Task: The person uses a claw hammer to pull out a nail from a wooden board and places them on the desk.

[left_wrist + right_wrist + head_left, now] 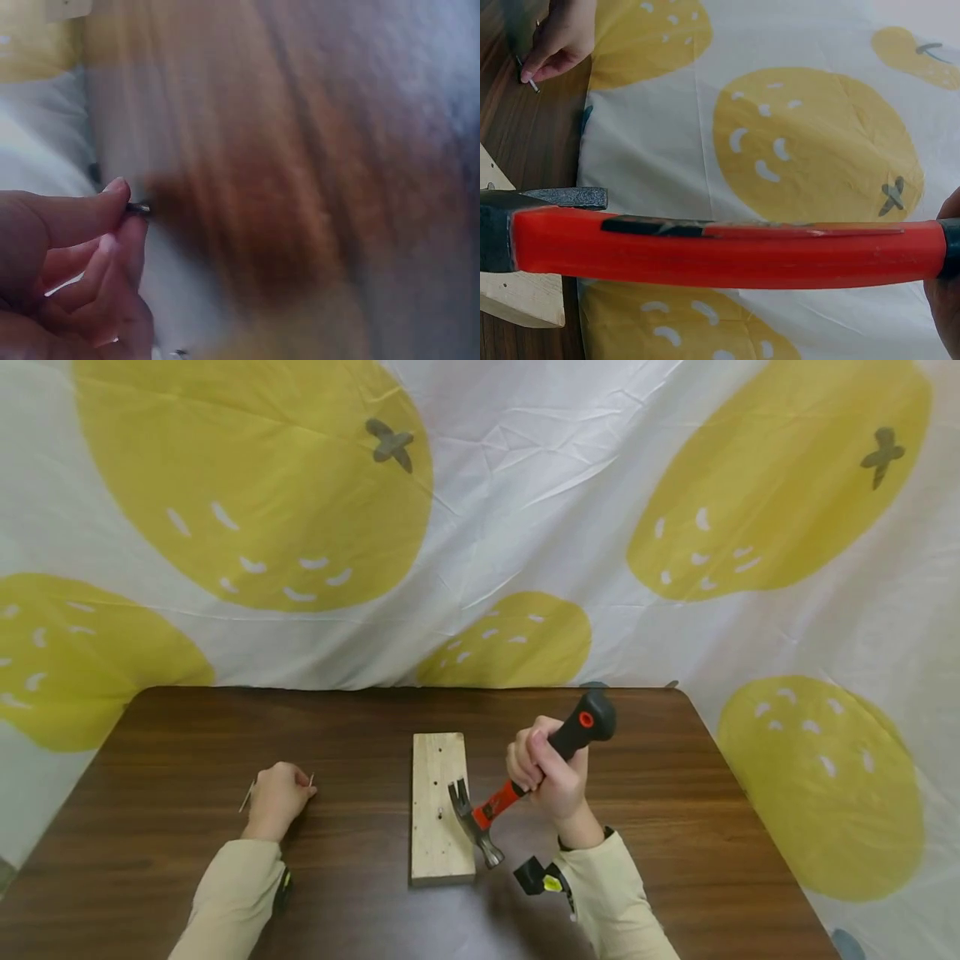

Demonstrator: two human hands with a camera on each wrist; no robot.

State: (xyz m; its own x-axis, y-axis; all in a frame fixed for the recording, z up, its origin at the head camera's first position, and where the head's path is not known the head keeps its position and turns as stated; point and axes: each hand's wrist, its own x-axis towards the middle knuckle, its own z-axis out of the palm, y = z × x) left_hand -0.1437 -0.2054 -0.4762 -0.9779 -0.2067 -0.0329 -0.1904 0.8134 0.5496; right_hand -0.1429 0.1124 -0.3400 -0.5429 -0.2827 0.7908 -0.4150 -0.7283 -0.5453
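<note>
A claw hammer (495,806) with a red and black handle is gripped in my right hand (553,772), its butt end up and its metal head beside the right edge of a pale wooden block (438,852). Small dark spots and a small upright nail (440,814) mark the block's top. My left hand (277,797), left of the block, pinches a thin nail (138,208) between thumb and fingertip. Another thin nail (247,796) sticks out at the hand's left side. In the right wrist view the hammer's red shaft (727,251) crosses the frame.
The block lies on a dark brown wooden table (352,860). Behind the table hangs a white cloth (525,485) with large yellow fruit shapes. A black device (530,877) is strapped at my right wrist.
</note>
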